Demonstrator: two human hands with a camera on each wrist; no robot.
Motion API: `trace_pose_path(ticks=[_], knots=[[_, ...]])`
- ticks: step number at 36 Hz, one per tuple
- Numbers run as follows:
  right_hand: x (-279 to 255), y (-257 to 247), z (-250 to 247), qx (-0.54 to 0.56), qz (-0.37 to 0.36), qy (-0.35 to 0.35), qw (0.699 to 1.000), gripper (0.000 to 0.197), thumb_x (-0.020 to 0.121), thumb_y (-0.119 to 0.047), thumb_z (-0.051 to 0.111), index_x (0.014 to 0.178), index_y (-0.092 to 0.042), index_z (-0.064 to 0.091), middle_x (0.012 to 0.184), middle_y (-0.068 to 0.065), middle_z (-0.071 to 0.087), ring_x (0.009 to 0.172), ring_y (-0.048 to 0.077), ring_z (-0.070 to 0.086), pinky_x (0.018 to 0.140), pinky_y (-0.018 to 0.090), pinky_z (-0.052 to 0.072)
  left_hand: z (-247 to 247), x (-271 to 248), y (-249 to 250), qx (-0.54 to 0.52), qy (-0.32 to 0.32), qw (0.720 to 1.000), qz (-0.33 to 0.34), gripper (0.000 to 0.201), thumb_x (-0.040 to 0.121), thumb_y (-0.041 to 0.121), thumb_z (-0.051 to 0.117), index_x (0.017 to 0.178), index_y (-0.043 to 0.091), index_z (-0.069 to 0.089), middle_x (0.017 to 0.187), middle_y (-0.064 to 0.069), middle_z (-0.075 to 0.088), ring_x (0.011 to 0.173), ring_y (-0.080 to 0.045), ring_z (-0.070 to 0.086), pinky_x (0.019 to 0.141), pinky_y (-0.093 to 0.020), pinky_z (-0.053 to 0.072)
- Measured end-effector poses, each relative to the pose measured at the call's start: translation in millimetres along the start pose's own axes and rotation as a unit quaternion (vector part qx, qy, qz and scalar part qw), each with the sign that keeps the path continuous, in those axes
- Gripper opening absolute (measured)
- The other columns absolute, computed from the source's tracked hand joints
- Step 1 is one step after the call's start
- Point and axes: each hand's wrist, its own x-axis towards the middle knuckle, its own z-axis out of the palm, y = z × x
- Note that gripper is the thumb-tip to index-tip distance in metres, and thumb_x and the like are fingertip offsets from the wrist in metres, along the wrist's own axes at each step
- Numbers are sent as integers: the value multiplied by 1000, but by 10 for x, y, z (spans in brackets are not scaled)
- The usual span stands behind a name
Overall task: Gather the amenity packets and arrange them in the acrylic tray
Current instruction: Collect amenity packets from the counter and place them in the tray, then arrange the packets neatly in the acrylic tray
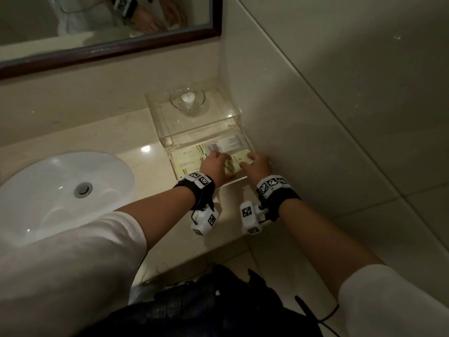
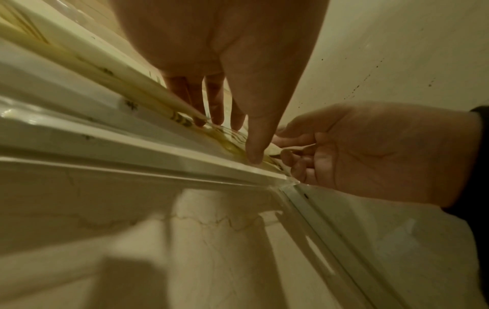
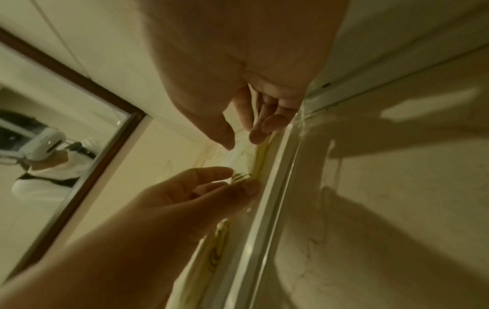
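Both hands are in the tray [image 1: 237, 179] in the middle of the head view. The left hand [image 1: 216, 164] lies on a packet [image 1: 233, 164] with its fingers mostly straight and pressing down; in the left wrist view its fingers [image 2: 215, 104] and thumb point down at the packet's edge. The right hand [image 1: 258, 163] has its fingers curled around the right side of the same packet, thumb on top. The two hands sit just beside each other, with the packet between them.

More packets [image 1: 192, 158] lie flat in the tray, to the left and behind the hands. A clear shelf [image 1: 158, 103] stands behind the tray, with a glass bowl [image 1: 187, 98] on top. A white sink [image 1: 60, 190] is at the left. A mirror [image 1: 109, 45] hangs at the upper left.
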Motion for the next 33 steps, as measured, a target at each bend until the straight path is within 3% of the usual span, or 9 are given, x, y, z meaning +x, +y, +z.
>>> trace_pose_path(ticks=[4,11,16,21,26,33], knots=[[5,11,-5,51,30,-6,998,53,84,-18,65,133,-5,50,138,16,49,125,28,50,107,39,40,0,-2,3,3,-5,1000,9,61,74,39,75,127,19,53,126,-9,49,113,-28,54,95,-37,48],[-38,72,-55,48,47,-8,998,50,87,-15,62,134,-5,49,136,15,52,125,27,51,105,35,42,-5,-15,7,2,-12,1000,15,56,74,39,74,124,20,56,124,-8,50,113,-27,53,95,-36,47],[-77,57,-51,-32,16,4,999,45,88,-11,58,132,-9,51,136,13,48,120,28,53,98,30,42,-27,6,13,10,-8,1000,13,54,76,37,73,124,19,56,124,-9,50,113,-27,52,94,-33,45],[-77,2,-40,-130,-60,36,989,39,89,-7,51,128,-7,52,134,15,41,115,30,51,98,31,39,-35,11,47,10,9,1000,7,49,80,32,69,123,13,56,123,-14,51,114,-31,50,93,-35,43],[-77,26,-28,-213,-80,7,974,38,91,-9,49,128,-7,50,134,15,34,111,31,50,97,31,39,-37,-1,65,6,9,1000,4,49,78,33,71,120,13,57,120,-13,52,111,-30,52,92,-35,46],[-128,68,-38,-302,-120,46,945,28,86,-14,54,114,-14,54,125,14,36,98,34,53,86,39,51,-82,-51,8,-5,20,1000,8,45,76,35,73,113,14,61,121,-12,53,114,-29,50,95,-37,45]])
